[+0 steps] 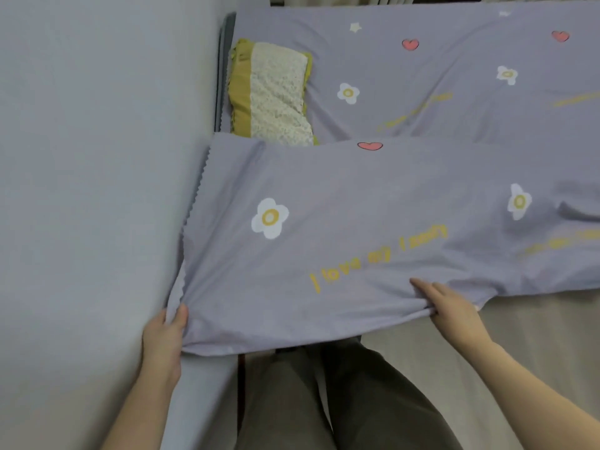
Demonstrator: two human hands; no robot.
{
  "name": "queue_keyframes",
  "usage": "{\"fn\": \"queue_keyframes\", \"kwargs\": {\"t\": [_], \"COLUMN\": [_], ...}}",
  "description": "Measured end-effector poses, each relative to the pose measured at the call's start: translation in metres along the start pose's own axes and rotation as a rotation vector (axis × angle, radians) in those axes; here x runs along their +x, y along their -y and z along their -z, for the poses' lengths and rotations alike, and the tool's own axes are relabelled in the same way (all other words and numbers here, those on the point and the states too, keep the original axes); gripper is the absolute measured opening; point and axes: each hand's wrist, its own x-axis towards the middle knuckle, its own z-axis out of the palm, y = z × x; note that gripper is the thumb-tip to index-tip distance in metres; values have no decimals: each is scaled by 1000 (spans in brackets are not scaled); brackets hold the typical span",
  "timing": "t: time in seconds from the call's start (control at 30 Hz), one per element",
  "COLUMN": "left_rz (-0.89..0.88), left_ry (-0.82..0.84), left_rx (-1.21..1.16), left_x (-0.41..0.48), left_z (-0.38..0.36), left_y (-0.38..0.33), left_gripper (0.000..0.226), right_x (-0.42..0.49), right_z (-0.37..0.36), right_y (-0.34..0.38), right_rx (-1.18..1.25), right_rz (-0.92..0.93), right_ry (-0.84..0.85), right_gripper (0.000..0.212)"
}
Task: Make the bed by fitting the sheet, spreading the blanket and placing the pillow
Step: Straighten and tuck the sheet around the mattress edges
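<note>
Head view: lilac blanket (373, 228) seen with white-yellow flowers, pink hearts, yellow lettering; near edge bunched, lifted off bed. Long axis runs left-right, zigzag-trimmed short edge at left beside grey headboard (97, 190). Left corner gripped by left hand (164, 339), thumb on top. Gathered near edge pinched by right hand (451, 306). Yellow-and-floral pillow (272, 92) lies far left on matching sheet (454, 76), long axis near-far.
</note>
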Motion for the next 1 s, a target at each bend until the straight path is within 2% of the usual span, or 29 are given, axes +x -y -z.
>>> {"fn": "queue_keyframes", "kwargs": {"t": [0.2, 0.37, 0.47, 0.7, 0.87, 1.0], "left_rz": [44, 189, 268, 309, 345, 427], "left_ry": [-52, -144, -134, -96, -70, -120], "left_rx": [379, 519, 634, 939, 1039, 947], "left_x": [17, 30, 35, 46, 55, 67], "left_z": [3, -9, -13, -23, -33, -41], "left_y": [87, 139, 162, 191, 198, 198], "left_gripper": [16, 17, 20, 21, 24, 31], "right_x": [-3, -9, -9, -6, -3, 2], "right_z": [-71, -119, -138, -180, -207, -218], "right_y": [-15, -24, -26, -22, -17, -13], "right_rx": [-71, -109, -121, -254, -330, -384], "right_rz": [9, 17, 0, -5, 5, 8], "right_ry": [202, 384, 507, 704, 786, 824], "right_gripper": [74, 77, 76, 73, 75, 74]}}
